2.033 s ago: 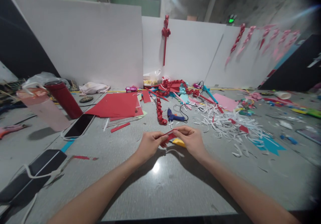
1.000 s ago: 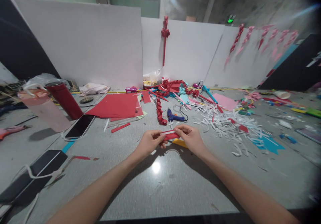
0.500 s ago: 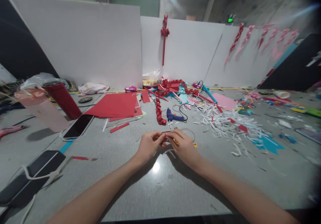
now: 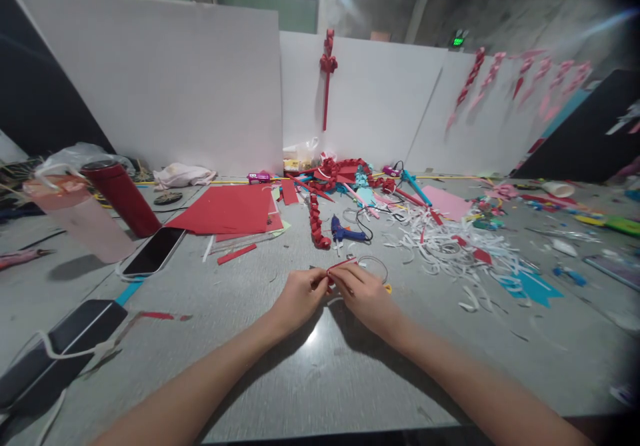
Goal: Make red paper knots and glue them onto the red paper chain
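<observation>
My left hand (image 4: 301,297) and my right hand (image 4: 367,294) meet over the middle of the grey table, fingertips pinched together. Between them is a small red paper strip (image 4: 342,264), largely covered by my fingers; its upper edge slants up to the right. Just beyond my hands lies a blue glue gun (image 4: 349,233). To its left rests a twisted red paper chain (image 4: 317,223). Yellow scissor handles (image 4: 388,289) peek out beside my right hand, the remainder hidden beneath it.
Red paper sheets (image 4: 225,209) lie at left, near a phone (image 4: 156,251), a red flask (image 4: 123,198) and a pink bottle (image 4: 83,223). White paper shreds (image 4: 450,243) are heaped at right. A black power bank-like box (image 4: 65,353) sits front left. White boards (image 4: 150,79) stand behind.
The red strip has tilted, its right end now higher and showing more above my right fingers. Both hands stay close together, with fingers slightly shifted.
</observation>
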Motion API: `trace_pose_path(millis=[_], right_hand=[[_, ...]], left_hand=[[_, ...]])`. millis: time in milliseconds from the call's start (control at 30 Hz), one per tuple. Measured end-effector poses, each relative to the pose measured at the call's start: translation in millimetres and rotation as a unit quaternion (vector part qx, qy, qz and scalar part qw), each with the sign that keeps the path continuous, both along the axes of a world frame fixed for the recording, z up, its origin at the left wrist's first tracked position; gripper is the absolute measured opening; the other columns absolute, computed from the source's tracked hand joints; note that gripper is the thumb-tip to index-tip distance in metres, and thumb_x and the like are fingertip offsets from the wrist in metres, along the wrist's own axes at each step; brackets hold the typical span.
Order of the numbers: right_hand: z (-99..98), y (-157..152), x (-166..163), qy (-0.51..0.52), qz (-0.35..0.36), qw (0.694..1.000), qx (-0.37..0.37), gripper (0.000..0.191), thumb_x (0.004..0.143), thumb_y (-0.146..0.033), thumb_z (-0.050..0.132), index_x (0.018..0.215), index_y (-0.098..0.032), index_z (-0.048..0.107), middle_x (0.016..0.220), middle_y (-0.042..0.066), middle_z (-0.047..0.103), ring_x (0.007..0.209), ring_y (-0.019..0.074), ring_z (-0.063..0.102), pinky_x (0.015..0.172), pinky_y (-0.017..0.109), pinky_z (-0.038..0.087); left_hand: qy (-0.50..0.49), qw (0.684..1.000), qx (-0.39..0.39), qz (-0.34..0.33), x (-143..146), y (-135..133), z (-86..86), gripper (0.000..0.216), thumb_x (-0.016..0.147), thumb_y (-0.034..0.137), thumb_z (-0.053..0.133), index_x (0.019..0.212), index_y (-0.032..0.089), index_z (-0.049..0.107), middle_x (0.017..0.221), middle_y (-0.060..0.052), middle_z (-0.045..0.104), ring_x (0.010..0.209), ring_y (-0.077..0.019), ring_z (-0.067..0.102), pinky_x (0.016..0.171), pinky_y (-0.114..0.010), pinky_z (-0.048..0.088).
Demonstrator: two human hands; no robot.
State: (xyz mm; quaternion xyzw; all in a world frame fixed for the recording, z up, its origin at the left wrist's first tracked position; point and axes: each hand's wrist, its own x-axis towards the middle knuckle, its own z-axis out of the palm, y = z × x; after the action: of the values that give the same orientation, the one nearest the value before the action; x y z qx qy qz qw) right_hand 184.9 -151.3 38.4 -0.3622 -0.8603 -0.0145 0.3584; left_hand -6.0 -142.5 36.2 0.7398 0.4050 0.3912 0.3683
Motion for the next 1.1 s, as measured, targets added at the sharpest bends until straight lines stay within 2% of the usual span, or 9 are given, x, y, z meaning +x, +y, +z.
trace_pose_path(millis=[233, 467, 867, 1000, 1100], right_hand=[[-6.3, 2, 2, -0.019, -0.001, 1.000, 0.006, 0.024, 0.105, -0.018, 0.052, 0.125, -0.019, 0.065, 0.114, 0.013, 0.073, 0.105, 0.0276, 0.070, 0.091, 0.045, 0.061], [-4.1, 2, 2, -0.022, 0.002, 1.000, 0.018, 0.026, 0.103, -0.018, 0.054, 0.127, -0.020, 0.066, 0.115, 0.013, 0.074, 0.104, 0.0289, 0.071, 0.090, 0.046, 0.062], [-5.7, 0, 0, -0.005, -0.004, 1.000, 0.019, 0.018, 0.100, -0.015, 0.057, 0.114, -0.020, 0.068, 0.105, 0.011, 0.076, 0.094, 0.0267, 0.073, 0.082, 0.041, 0.060], [-0.8, -1, -3, 0.033, -0.001, 0.999, -0.013, 0.016, 0.100, -0.016, 0.057, 0.110, -0.020, 0.070, 0.103, 0.010, 0.077, 0.093, 0.0254, 0.073, 0.083, 0.040, 0.058], [5.6, -1, -5, 0.097, -0.007, 0.992, -0.075, 0.014, 0.099, -0.020, 0.060, 0.103, -0.022, 0.072, 0.097, 0.007, 0.077, 0.085, 0.0227, 0.073, 0.078, 0.036, 0.058]], left_hand=[[0.040, 0.998, 0.049, -0.008, -3, -1, 1.0, 0.028, 0.100, 0.022, 0.049, 0.095, 0.016, 0.075, 0.087, -0.006, 0.077, 0.075, -0.0171, 0.067, 0.072, -0.027, 0.045], [0.049, 0.997, 0.060, -0.009, -4, -1, 3.0, 0.029, 0.101, 0.023, 0.048, 0.094, 0.016, 0.076, 0.085, -0.006, 0.076, 0.074, -0.0171, 0.066, 0.070, -0.027, 0.044], [0.059, 0.996, 0.065, -0.014, -4, -2, 5.6, 0.028, 0.101, 0.024, 0.049, 0.097, 0.017, 0.076, 0.090, -0.008, 0.078, 0.077, -0.0187, 0.068, 0.072, -0.028, 0.045], [0.063, 0.995, 0.071, -0.008, -3, -2, 4.5, 0.029, 0.100, 0.024, 0.049, 0.094, 0.017, 0.076, 0.087, -0.007, 0.078, 0.074, -0.0180, 0.066, 0.071, -0.029, 0.043], [0.059, 0.996, 0.065, -0.010, -4, -1, 3.3, 0.029, 0.100, 0.025, 0.049, 0.094, 0.016, 0.076, 0.085, -0.007, 0.077, 0.072, -0.0174, 0.065, 0.069, -0.028, 0.043]])
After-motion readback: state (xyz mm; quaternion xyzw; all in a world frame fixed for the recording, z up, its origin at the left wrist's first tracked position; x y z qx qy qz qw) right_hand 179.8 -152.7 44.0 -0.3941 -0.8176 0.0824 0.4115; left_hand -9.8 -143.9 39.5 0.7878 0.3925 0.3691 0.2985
